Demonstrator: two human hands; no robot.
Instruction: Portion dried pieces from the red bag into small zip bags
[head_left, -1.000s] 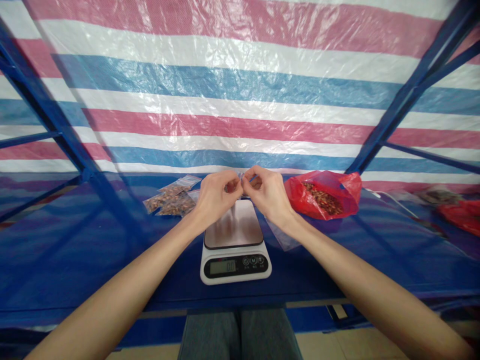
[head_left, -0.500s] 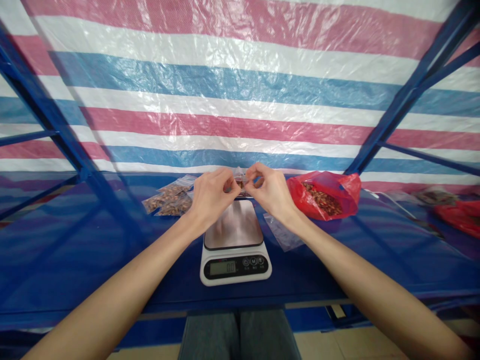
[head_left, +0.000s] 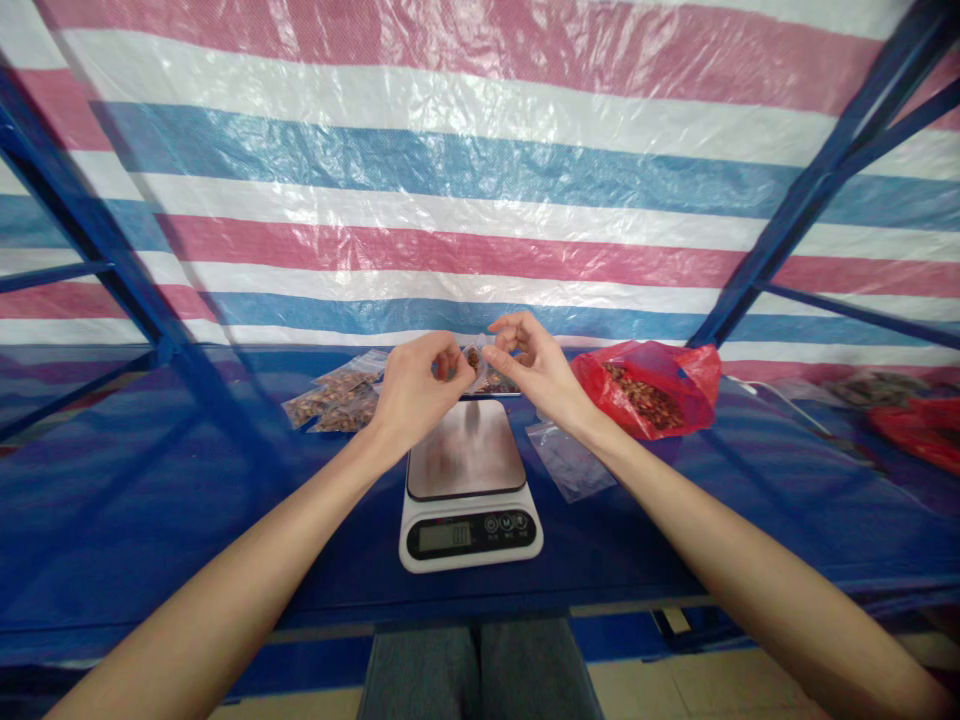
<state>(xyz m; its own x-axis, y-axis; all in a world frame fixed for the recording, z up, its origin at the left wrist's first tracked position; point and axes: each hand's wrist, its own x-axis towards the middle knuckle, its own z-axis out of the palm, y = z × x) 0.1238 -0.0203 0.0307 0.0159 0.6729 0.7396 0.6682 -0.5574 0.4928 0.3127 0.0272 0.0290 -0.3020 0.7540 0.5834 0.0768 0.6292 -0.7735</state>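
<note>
Pinching a small bag (head_left: 484, 368), both hands (head_left: 420, 385) raised.

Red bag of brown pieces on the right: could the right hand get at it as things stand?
Probably yes. The red bag lies open just beside the right hand, with nothing between them, though that hand is pinching the small clear bag.

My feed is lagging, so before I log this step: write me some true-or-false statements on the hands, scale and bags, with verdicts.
1. Both hands, left hand and right hand, pinch a small clear bag above the scale. True.
2. The scale's plate holds a filled bag. False: the plate is bare.
3. The red bag lies right of the scale. True.
4. The filled small bags lie right of the scale. False: they lie to its left.
5. An empty clear bag lies by the right wrist. True.
</note>
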